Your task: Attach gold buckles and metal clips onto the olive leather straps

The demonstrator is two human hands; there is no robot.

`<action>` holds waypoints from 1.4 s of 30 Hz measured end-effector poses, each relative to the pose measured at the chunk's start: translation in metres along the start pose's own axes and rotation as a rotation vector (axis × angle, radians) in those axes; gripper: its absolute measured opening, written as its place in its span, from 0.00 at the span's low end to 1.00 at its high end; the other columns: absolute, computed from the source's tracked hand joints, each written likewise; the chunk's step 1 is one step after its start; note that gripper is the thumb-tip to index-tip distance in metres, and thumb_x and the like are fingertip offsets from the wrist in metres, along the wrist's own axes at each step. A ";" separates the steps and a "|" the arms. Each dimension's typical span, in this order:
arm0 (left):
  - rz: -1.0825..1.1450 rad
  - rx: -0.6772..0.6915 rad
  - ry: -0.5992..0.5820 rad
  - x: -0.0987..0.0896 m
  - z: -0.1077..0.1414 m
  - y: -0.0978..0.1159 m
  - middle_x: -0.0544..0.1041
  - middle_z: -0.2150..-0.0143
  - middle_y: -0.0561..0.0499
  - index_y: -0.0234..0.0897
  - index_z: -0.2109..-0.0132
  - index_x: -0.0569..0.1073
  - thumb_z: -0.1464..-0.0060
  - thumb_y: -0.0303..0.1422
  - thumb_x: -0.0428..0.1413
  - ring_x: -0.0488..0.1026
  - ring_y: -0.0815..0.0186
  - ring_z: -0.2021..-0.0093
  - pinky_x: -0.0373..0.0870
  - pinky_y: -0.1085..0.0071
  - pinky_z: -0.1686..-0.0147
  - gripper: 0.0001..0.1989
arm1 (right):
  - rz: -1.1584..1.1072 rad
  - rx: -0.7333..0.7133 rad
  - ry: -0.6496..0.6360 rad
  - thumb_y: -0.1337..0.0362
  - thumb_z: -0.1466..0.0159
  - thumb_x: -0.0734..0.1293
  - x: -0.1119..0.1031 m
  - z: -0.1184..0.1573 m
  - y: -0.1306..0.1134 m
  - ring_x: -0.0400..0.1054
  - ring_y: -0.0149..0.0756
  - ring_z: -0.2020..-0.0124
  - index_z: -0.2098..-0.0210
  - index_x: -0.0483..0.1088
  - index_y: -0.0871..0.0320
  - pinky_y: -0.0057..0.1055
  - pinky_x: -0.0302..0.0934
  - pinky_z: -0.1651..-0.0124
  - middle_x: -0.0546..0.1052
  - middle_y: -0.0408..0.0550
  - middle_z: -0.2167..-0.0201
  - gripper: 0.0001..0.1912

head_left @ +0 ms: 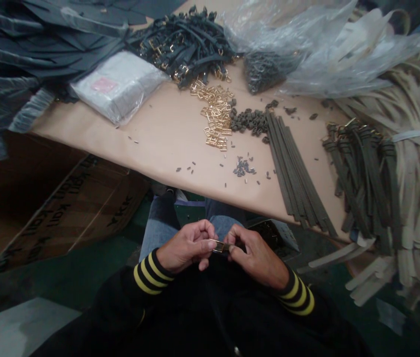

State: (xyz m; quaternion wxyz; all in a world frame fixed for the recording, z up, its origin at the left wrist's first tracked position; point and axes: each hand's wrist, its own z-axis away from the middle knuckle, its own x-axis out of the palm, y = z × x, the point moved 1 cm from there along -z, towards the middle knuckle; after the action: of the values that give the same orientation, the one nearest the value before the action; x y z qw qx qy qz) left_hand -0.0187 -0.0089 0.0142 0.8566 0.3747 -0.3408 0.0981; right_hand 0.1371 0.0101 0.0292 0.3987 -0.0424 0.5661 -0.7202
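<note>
Nearest us, our left hand (184,246) and right hand (257,258) both grip a small gold buckle (219,246) between their fingertips, in front of the paper-covered desk (158,139).

A table (150,139) covered in brown kraft paper carried the work. Gold rectangular buckles (215,114) lay heaped near its middle, beside a pile of small dark loops (249,121) and a row of long olive straps (295,168). Dark buckled straps (183,47) were bunched at the far edge, next to a plastic-wrapped packet (119,87). Small metal pieces (243,167) were scattered across the paper.
</note>
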 end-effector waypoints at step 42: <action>-0.123 0.199 0.327 -0.007 -0.047 0.014 0.65 0.88 0.58 0.33 0.76 0.63 0.56 0.42 0.54 0.59 0.78 0.89 0.54 0.82 0.88 0.15 | 1.087 0.242 0.216 0.70 0.50 0.63 -0.174 -0.168 -0.012 0.68 0.41 0.68 0.71 0.71 0.67 0.30 0.57 0.68 0.74 0.59 0.71 0.09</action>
State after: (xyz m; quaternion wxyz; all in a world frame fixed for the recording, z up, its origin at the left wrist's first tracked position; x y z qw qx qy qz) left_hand -0.0056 0.0347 -0.0055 0.8636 0.4568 -0.1623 0.1382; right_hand 0.1624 0.2503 0.0471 0.6539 0.3751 0.4577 -0.4713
